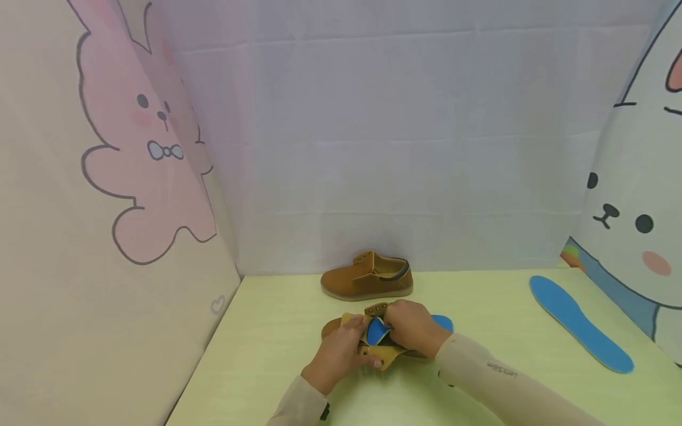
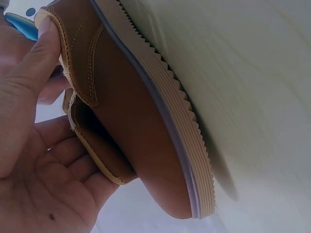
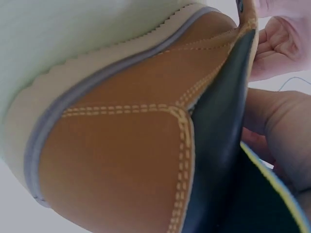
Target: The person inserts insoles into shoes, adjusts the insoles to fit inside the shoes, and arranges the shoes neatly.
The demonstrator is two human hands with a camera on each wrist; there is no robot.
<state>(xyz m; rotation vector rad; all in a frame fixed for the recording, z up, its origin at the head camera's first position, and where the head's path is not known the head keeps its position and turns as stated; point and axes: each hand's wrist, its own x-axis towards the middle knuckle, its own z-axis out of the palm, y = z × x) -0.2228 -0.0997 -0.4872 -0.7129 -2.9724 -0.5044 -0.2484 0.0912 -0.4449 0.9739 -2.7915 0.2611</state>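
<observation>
Brown shoe (image 2: 133,116) is held by the left grip (image 1: 338,350), blue insole (image 1: 376,332) by the right grip (image 1: 417,325); sleeve lettering (image 1: 502,370) is blurred.

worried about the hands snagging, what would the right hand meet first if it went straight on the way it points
Probably the eyelet flap of the near shoe, right by the right hand in the head view, though depth is hard to judge there.
</observation>
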